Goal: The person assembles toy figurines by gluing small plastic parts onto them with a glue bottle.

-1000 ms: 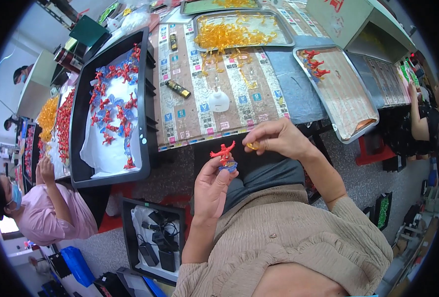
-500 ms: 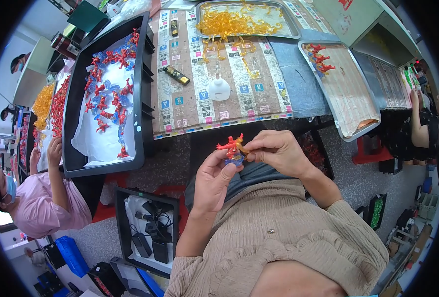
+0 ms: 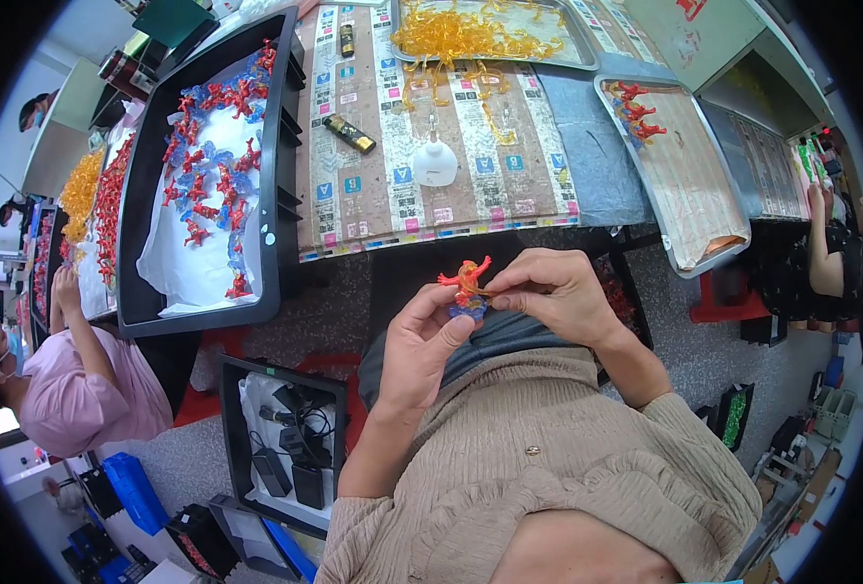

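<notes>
My left hand (image 3: 426, 343) grips a small red toy figure (image 3: 467, 281) by its translucent blue base (image 3: 467, 309), close to my lap. Pinched in the fingers of my right hand (image 3: 553, 297) is a thin amber plastic piece (image 3: 488, 292), which touches the figure's side; the fingertips hide part of it. Loose yellow-amber pieces like it lie heaped on a metal tray (image 3: 592, 60) at the far side of the table. A white squeeze bottle (image 3: 435, 164) with a narrow tip stands on the table beyond my hands.
A large black tray (image 3: 274, 195) at left holds several red and blue figures on white paper. At right, a paper-lined tray (image 3: 694, 185) carries a few more. Two black-and-gold tubes (image 3: 350, 134) lie on the patterned table. A co-worker in pink (image 3: 91, 389) sits at left.
The red figure has turned in my left hand, with its arm now raised toward the upper right. Both hands stay close together around it. The co-worker at left has lowered their head and shifted arms.
</notes>
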The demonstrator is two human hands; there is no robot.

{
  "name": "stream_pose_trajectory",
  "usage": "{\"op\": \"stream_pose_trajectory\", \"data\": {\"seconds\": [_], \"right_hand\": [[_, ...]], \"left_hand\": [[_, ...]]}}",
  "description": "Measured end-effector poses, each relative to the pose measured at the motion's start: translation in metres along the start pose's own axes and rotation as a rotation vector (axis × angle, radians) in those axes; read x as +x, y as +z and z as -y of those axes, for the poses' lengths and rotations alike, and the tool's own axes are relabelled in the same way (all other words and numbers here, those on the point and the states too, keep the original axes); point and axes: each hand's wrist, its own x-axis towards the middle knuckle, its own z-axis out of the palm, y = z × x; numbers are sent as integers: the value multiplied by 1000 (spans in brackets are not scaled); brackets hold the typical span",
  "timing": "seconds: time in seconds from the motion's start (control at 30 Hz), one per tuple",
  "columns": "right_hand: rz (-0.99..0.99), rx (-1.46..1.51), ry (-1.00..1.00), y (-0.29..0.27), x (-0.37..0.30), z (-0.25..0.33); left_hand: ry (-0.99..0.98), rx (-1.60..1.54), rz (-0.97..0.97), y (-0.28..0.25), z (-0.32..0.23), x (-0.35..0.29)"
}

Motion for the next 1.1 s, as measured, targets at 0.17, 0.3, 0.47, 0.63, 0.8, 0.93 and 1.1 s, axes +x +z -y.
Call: {"op": "stream_pose_trajectory", "data": {"seconds": [0.17,0.3,0.47,0.63,0.8,0.93,1.1], "right_hand": [[-23,-31,-93,2,-1,0],[19,-85,-114,0,0,0],[83,406,205,-1,0,-9],[96,176,85,-2,-1,-7],[63,43,28,-4,-2,-6],[37,-52,-113,-6,-3,-5],[-86,-200,-304,2,-6,-4]], "left_hand": [[53,61,27,-3,6,1],[34,68,32,-4,6,0],[-100,-26,39,5,0,-3],[-151,-100,38,1,6,-2],[-154,-136,44,2,9,0],[-113,-75,55,7,7,-1],[-110,-65,32,9,6,-1]]}}
